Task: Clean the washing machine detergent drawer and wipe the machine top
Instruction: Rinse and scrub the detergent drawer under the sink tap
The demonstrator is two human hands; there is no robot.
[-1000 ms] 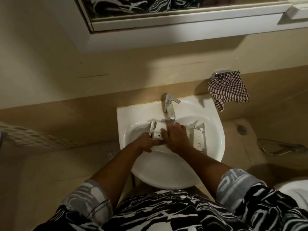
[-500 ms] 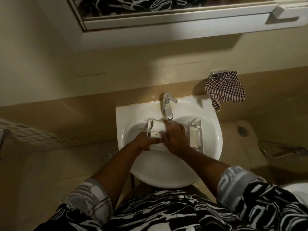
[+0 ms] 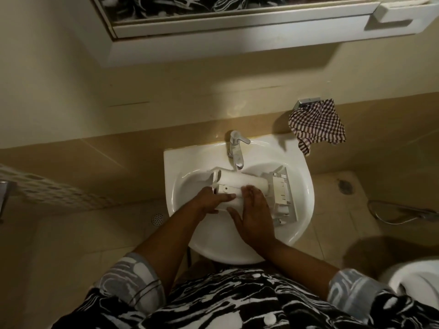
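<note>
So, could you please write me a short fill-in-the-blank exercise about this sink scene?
1. The white plastic detergent drawer lies in the white ceramic ____.
2. The dark-and-white checked cloth hangs to the ____ of the chrome tap.
3. Both the left hand and the right hand touch the ____.
Missing words: sink; right; drawer.

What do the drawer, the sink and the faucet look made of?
The detergent drawer looks like matte white moulded plastic, given its thin ribs and clips. The sink seems glazed ceramic: smooth, softly glossy. The faucet is likely chromed metal, with bright reflections.
</note>
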